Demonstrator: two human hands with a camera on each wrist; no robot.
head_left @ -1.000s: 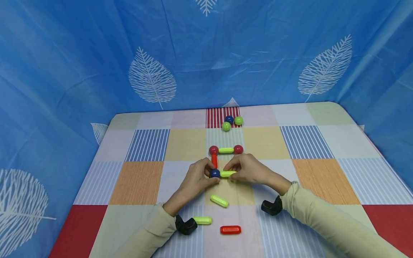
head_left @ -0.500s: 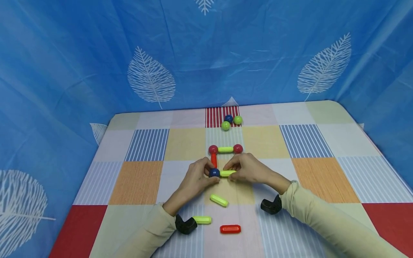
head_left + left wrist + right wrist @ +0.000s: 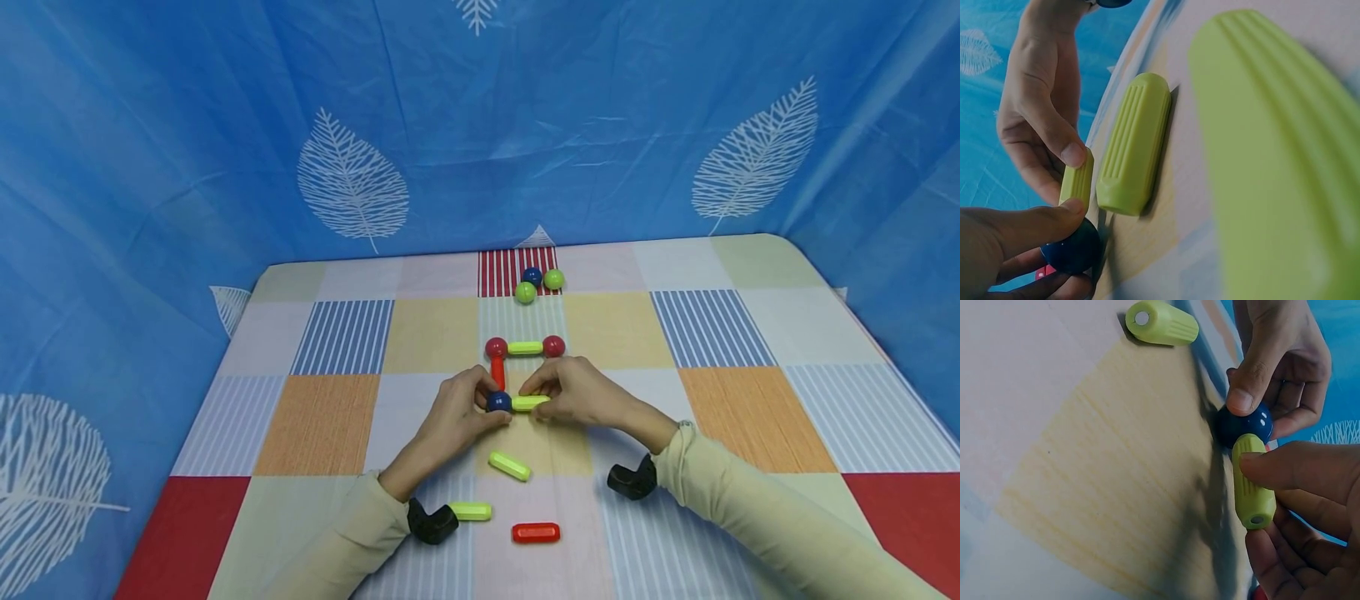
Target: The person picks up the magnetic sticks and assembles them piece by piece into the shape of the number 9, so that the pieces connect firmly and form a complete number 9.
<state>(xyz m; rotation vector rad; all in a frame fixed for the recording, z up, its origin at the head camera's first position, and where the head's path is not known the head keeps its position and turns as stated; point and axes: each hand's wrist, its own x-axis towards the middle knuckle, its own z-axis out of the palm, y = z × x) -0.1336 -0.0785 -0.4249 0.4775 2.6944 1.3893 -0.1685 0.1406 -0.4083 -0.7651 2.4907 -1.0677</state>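
My left hand point(image 3: 459, 414) holds a dark blue ball point(image 3: 498, 402) between thumb and fingers. A yellow-green magnetic rod point(image 3: 527, 403) touches the ball's right side, and my right hand point(image 3: 581, 392) pinches that rod. In the right wrist view the rod point(image 3: 1254, 487) shows a metal disc in its free end. From the blue ball a red rod point(image 3: 497, 372) runs back to a red ball point(image 3: 496, 348). Another yellow-green rod point(image 3: 525, 347) links this ball to a second red ball point(image 3: 553, 347), partly behind my right hand.
Nearer the front lie a slanted yellow-green rod point(image 3: 509, 466), another yellow-green rod point(image 3: 471, 512) by the left wrist camera point(image 3: 432, 522), and a red rod point(image 3: 536, 532). Two green balls point(image 3: 525, 292) and a blue ball point(image 3: 532, 277) sit together at the back. A blue curtain point(image 3: 525, 125) hangs behind.
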